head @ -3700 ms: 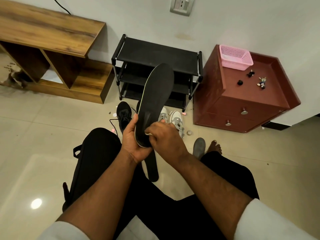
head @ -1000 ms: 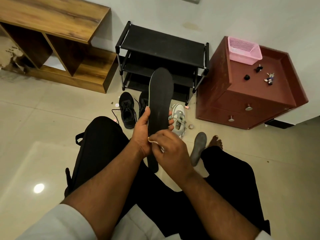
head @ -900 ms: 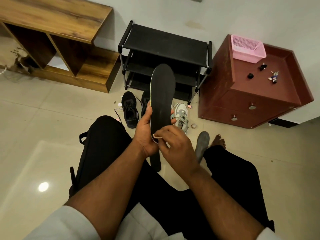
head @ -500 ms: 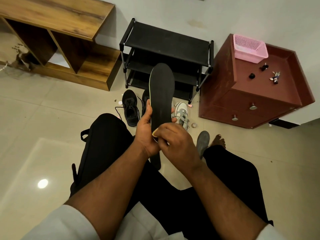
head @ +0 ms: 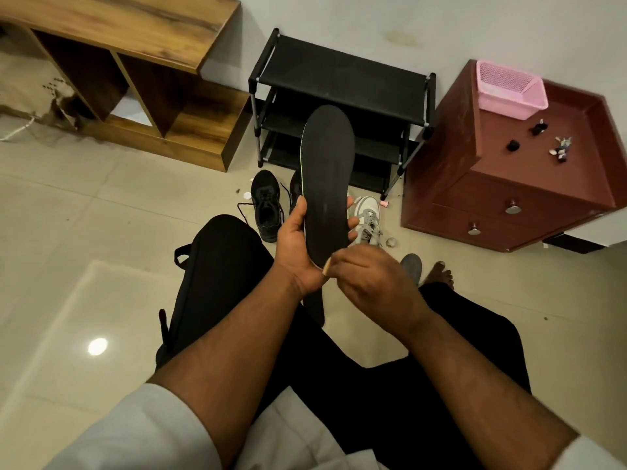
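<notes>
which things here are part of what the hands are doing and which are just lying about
Job in hand: long flat black insole, held by the left hand; small pale scrap, pinched by the right hand at the insole's lower end.
Lying about: black lace-up sneaker; white-grey sneaker; loose grey insole; black metal shoe rack; pink plastic basket; red-brown drawer chest.

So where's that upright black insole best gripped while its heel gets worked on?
Grip the insole around its narrower middle, from its left edge, as the left hand does: thumb in front, fingers behind. It is thin, flat and toe-up, so a mid-length grip steadies it and leaves the heel for the right hand.
</notes>
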Demonstrator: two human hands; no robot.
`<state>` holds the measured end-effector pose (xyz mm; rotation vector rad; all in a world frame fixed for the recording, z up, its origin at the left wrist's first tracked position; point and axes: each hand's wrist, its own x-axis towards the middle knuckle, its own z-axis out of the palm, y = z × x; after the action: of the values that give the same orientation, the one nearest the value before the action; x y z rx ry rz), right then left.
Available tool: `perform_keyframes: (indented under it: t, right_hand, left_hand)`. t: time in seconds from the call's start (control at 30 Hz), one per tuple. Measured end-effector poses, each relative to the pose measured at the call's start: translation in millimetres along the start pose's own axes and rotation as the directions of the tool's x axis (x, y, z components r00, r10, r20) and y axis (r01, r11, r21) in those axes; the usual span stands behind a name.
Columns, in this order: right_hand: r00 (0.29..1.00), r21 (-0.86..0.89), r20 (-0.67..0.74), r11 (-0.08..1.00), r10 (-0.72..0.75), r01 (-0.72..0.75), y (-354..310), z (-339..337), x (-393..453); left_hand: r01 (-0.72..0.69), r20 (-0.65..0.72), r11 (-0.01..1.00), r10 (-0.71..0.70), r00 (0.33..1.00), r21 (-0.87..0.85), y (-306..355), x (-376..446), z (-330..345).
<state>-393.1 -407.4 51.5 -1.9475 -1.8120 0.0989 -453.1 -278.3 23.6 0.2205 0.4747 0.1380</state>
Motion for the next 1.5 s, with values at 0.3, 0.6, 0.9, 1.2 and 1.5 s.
perform_keyframes:
  t: [0.3,0.6,0.9,1.2,1.5]
  right_hand:
    - [1.0,0.021,0.018,1.0,-0.019,0.018,-6,-3,9]
    - [0.998,-0.001,0.026,0.999,-0.054,0.054,3,-10,5]
    - [0.957,-0.127,0.284,0.986,-0.065,0.104,33,-30,-8]
    - [0.979,-0.031,0.153,0.99,-0.133,0.14,4,-12,14]
    - [0.942,-0.047,0.334,0.998,-0.032,0.051,19,-39,-3]
  left_hand:
    - [-0.001,0.029,1.0,0.0,1.0,0.017,-5,2,1]
    - [0.032,0.017,0.996,-0.034,0.999,0.088,-8,2,4]
    - [0.178,-0.087,0.958,-0.162,0.983,0.226,-8,1,5]
    - [0.337,-0.228,0.889,-0.274,0.934,0.309,-11,-6,5]
    - [0.303,-0.22,0.871,-0.232,0.947,0.387,-9,-9,9]
